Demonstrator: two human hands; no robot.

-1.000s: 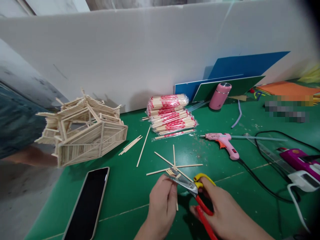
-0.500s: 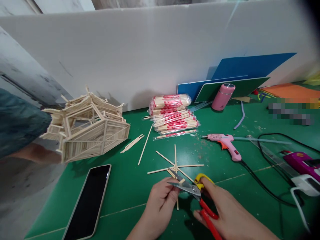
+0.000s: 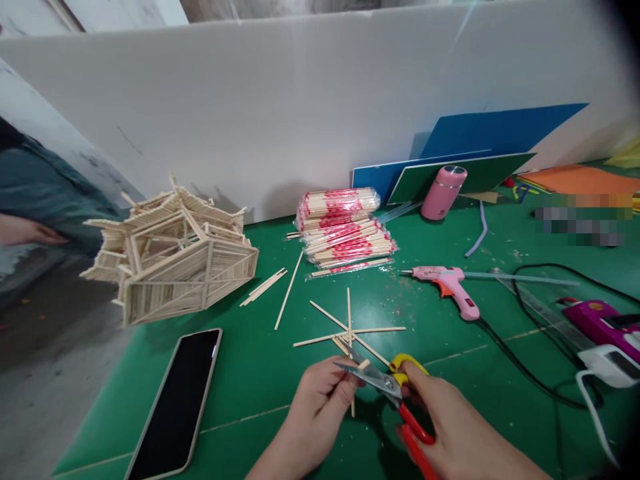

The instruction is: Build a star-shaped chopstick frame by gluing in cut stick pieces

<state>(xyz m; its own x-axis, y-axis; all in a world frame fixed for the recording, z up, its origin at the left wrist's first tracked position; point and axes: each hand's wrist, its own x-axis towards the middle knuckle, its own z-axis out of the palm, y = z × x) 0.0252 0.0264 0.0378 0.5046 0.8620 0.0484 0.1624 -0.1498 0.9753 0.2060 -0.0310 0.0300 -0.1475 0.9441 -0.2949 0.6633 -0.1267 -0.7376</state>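
The left hand [image 3: 315, 393] has a short pale wooden stick [image 3: 364, 365] pinched between thumb and fingers, its end showing between the parted blades of the steel scissors with red and yellow handles [image 3: 389, 383], which the right hand [image 3: 445, 413] grasps by the handles. All this sits low over the green table [image 3: 250, 380], just on the near side of the thin pale wooden sticks crossed in a star [image 3: 349, 332]. To cut well, the stick should sit deep in the blades, near the pivot, where the leverage is best, and square to them so the end does not slant or splinter. The left fingertips lie very close to the lower blade, so draw them back before squeezing, yet pinch firmly, since a small offcut may fly. Close in one steady squeeze, keeping the blade tips from nudging the star.
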